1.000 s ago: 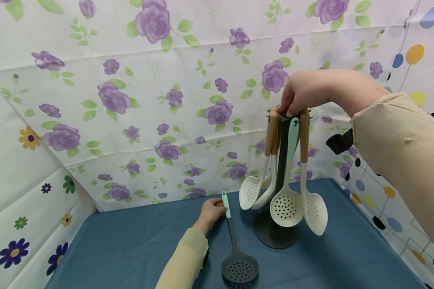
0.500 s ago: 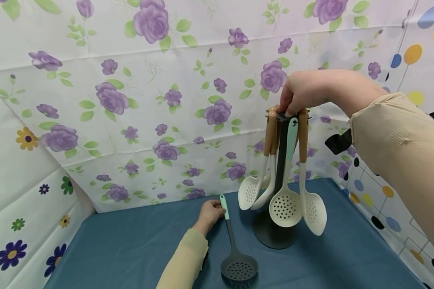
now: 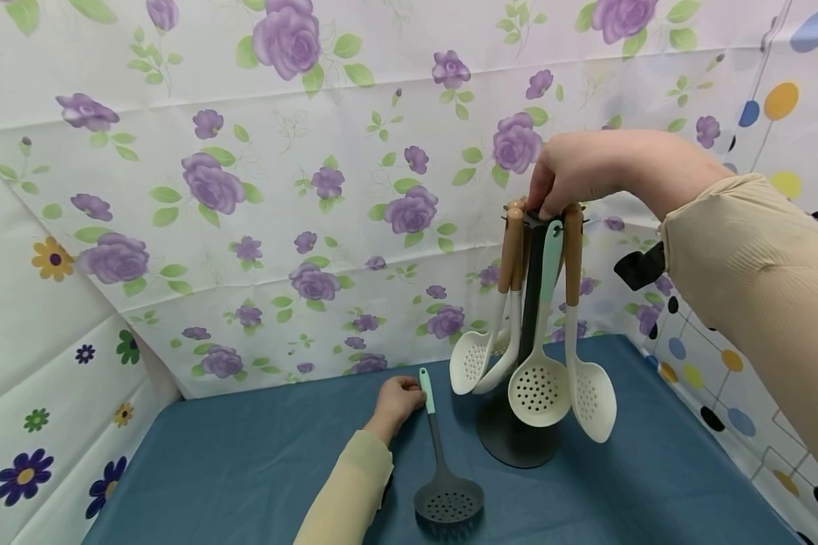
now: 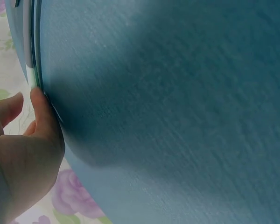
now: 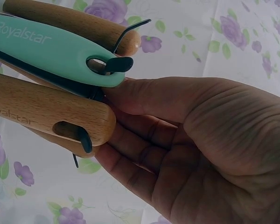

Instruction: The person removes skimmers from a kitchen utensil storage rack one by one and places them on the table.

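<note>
A dark grey skimmer [image 3: 449, 499] with a mint-green handle end lies towards the front of the blue table, its perforated head nearest me. My left hand [image 3: 394, 405] pinches the handle's far end. In the left wrist view one finger of the left hand [image 4: 28, 154] meets the handle [image 4: 33, 77], while another digit stands apart from it. Above the table my right hand [image 3: 600, 170] grips the top of a black utensil stand [image 3: 518, 435]. In the right wrist view the right hand's [image 5: 191, 135] thumb and fingers reach in behind the hanging handles.
From the stand's hooks hang several white utensils: a mint-handled skimmer [image 3: 540, 390], a wooden-handled slotted turner [image 3: 595, 401] and others on the left side. Flower-printed sheeting [image 3: 273, 182] backs the blue table [image 3: 245, 469], and dotted sheeting [image 3: 743, 378] runs along the right.
The grey skimmer's head has shifted slightly up in the view and its handle end slightly down, as if tilting. My right hand and the stand stay where they were.
</note>
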`<state>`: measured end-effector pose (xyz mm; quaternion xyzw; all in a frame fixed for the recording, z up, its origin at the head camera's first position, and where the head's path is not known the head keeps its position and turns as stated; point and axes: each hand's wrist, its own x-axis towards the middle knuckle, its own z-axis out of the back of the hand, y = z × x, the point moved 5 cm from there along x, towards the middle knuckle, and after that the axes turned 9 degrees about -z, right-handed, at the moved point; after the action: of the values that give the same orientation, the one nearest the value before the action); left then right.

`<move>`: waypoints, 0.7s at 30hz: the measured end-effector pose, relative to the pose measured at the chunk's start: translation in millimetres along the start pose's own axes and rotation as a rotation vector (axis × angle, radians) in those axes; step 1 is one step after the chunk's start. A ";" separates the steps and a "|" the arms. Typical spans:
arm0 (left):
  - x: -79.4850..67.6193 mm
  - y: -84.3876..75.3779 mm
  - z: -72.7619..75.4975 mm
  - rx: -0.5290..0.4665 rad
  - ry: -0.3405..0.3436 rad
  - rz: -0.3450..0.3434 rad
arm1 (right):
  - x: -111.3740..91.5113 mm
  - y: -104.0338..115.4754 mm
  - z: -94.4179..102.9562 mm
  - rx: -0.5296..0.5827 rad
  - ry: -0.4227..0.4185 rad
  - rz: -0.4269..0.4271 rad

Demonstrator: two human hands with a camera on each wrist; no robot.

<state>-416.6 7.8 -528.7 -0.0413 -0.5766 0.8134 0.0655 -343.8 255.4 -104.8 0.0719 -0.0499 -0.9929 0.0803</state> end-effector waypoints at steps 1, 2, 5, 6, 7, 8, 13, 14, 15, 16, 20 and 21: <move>0.1 0.3 0.2 -0.013 -0.004 0.002 | 0.0 -0.2 -0.1 -0.001 0.000 0.000; 0.3 0.9 0.6 -0.022 -0.011 0.005 | 0.0 -0.1 0.0 -0.002 -0.002 0.001; 0.5 2.1 1.7 -0.056 -0.024 0.004 | -0.3 0.1 0.3 -0.003 -0.004 0.000; 0.2 2.1 2.1 -0.064 -0.025 0.001 | -0.5 0.1 0.4 -0.001 -0.004 -0.001; -0.2 1.4 2.8 -0.063 -0.027 -0.004 | -0.5 0.1 0.3 -0.001 -0.003 -0.002; -0.8 0.4 3.6 -0.057 -0.030 -0.011 | -0.7 0.1 0.4 0.000 -0.003 -0.003; -5.3 -10.8 6.9 0.027 -0.008 -0.050 | -0.6 0.1 0.3 0.001 0.003 -0.006; -6.3 -14.0 7.2 0.054 0.003 -0.060 | -0.5 0.1 0.3 0.001 0.005 -0.005; -7.4 -17.7 7.4 0.086 0.017 -0.073 | -0.5 0.1 0.4 0.000 0.006 -0.004; -8.4 -21.5 7.4 0.116 0.033 -0.089 | -0.5 0.1 0.5 -0.001 0.005 -0.003; -12.3 -35.8 5.1 0.194 0.105 -0.151 | -0.3 0.2 0.8 -0.005 0.003 0.006; -13.4 -38.9 4.3 0.210 0.121 -0.166 | -0.2 0.2 0.8 -0.006 0.002 0.009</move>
<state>-401.6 14.4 -490.7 -0.0355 -0.4849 0.8570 0.1710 -343.7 255.3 -103.9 0.0723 -0.0470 -0.9926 0.0849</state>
